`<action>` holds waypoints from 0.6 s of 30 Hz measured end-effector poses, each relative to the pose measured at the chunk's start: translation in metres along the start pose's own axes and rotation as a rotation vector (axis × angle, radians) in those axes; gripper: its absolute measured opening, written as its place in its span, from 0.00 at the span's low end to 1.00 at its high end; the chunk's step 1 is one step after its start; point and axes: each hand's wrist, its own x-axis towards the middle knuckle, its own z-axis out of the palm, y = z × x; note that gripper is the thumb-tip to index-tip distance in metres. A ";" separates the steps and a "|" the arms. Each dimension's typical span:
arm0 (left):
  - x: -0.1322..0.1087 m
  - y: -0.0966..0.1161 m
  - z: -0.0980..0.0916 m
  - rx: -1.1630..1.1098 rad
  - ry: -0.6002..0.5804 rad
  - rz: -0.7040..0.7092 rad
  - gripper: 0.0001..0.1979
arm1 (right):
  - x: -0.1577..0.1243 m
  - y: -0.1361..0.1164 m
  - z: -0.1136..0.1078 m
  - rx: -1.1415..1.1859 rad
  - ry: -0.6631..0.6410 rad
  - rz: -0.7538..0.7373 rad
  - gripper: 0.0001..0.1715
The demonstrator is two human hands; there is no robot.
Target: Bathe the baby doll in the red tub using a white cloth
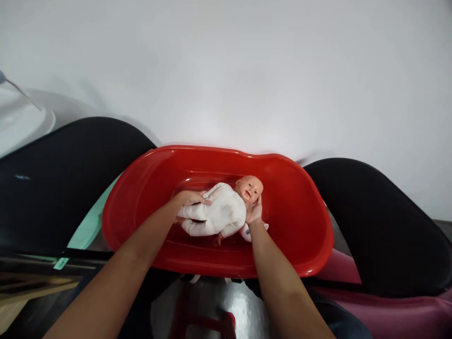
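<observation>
A baby doll [221,212] in a white long-sleeved suit lies on its back in a red plastic baby bathtub [300,221]. Its pink head [250,192] rests in my right hand [254,212], which cups it from below. My left hand [192,197] lies flat across the doll's middle, fingers pointing toward its chest. A small white object with a blue mark [251,233] sits under my right wrist in the tub, partly hidden.
Black padded curved shapes [67,183] rise on both sides of the tub. Pale green cloth [88,230] shows at its left, and a magenta surface [381,315] lies at lower right. Red stand legs [201,320] stand below the tub on a shiny floor.
</observation>
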 end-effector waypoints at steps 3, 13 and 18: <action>-0.020 0.006 0.013 -0.255 -0.144 -0.077 0.50 | -0.003 -0.018 0.020 0.060 -0.042 -0.038 0.56; -0.055 0.080 0.067 -0.344 -0.024 0.434 0.58 | -0.064 -0.126 0.100 0.320 -0.263 -0.303 0.48; -0.099 0.149 0.113 -0.409 0.024 0.581 0.56 | -0.129 -0.204 0.123 0.352 -0.349 -0.404 0.47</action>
